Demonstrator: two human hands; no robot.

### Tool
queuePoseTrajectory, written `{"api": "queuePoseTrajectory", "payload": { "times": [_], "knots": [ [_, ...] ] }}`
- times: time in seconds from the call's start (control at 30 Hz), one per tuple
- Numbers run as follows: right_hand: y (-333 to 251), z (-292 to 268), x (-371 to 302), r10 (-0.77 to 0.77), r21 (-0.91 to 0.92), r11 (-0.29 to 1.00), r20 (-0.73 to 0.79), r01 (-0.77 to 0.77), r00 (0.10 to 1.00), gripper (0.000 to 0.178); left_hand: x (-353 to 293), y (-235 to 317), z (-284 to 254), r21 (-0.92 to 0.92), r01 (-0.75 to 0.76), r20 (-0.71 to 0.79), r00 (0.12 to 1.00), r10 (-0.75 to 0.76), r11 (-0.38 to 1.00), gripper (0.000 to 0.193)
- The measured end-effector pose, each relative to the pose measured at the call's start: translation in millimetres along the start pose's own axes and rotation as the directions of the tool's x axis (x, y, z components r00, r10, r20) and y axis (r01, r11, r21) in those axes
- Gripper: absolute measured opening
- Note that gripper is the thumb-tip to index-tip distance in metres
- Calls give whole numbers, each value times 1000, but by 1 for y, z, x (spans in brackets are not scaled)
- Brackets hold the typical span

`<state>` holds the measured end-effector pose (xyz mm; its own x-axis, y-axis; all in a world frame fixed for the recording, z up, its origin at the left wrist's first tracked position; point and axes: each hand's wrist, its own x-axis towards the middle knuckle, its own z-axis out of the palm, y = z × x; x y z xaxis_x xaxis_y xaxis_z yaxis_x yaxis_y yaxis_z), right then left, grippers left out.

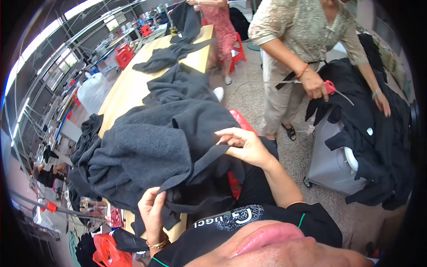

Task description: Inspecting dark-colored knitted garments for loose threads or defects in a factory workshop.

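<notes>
Dark cloth (147,151) across pale table (201,55), speckled floor (247,84), red stool (242,50)

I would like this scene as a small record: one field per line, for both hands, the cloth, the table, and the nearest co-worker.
Left hand: pinches an edge strip of the dark cloth
Right hand: pinches the same strip, farther right
Cloth state: bunched in folds, partly on the table
Table: pale, wood-coloured; more dark cloth toward its far end
Co-worker: stands at right; one hand holds a red-handled tool, beside dark pieces draped over a grey container
</notes>
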<state>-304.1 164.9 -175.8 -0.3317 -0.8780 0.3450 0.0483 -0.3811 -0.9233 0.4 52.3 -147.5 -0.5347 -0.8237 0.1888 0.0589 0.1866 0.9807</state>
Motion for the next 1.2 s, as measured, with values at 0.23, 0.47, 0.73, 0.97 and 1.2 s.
{"api": "queuePoseTrajectory", "payload": {
  "times": [0.23,0.47,0.73,0.97,1.2],
  "knots": [
    [23,-7,-13,11,119,993,-43,-6,999,29,4,2,-4,-15,159,164,974,-154,987,13],
    [17,-6,2,-272,-237,937,-29,258,962,28,-9,-30,-5,611,27,53,996,-75,791,12],
    [-10,-3,9,-490,-292,858,-219,422,844,24,-8,-34,-16,-159,111,16,994,-109,981,16],
    [-53,28,-1,-658,-561,548,169,621,734,26,14,12,23,-459,-131,-95,991,98,878,16],
    [-29,61,-27,-546,-562,301,561,770,623,30,26,1,62,298,-567,145,822,550,768,15]
  ]
}}
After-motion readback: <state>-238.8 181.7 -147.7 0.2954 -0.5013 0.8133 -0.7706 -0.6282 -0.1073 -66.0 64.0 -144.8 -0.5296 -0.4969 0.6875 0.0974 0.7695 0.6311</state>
